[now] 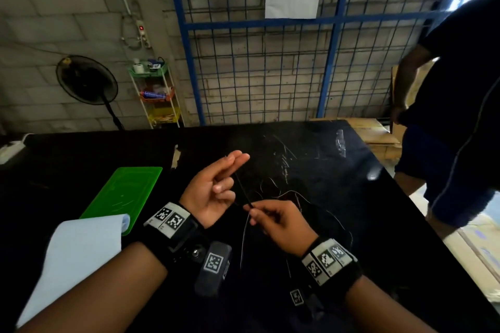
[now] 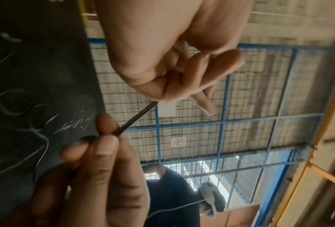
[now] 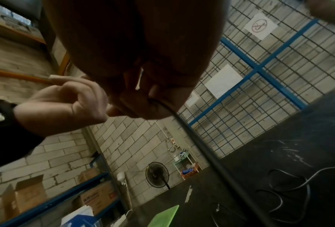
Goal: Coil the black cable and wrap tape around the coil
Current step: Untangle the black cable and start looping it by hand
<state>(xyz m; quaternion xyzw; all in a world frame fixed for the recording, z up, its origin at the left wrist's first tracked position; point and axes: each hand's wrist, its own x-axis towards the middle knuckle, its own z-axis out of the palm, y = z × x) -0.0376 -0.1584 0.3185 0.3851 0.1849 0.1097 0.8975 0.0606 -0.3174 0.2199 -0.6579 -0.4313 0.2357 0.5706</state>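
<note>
A thin black cable [image 1: 242,190] stretches taut between my two hands above the black table [image 1: 351,197]. My left hand [image 1: 211,192] is raised palm-up with two fingers straight and the others curled. The cable's end runs along those straight fingers and is held there; the left wrist view shows the cable [image 2: 135,118] slipping out of sight under that hand [image 2: 162,53]. My right hand [image 1: 281,224] pinches the cable between thumb and fingertips [image 2: 104,147]. The rest of the cable [image 3: 288,184] lies in loose loops on the table. No tape is in view.
A green mat [image 1: 121,194] and a white sheet [image 1: 78,257] lie at the table's left. A clear plastic scrap [image 1: 341,143] sits at the far right. Another person [image 1: 460,116] stands at the table's right edge. Behind are a wire fence, a fan and a small rack.
</note>
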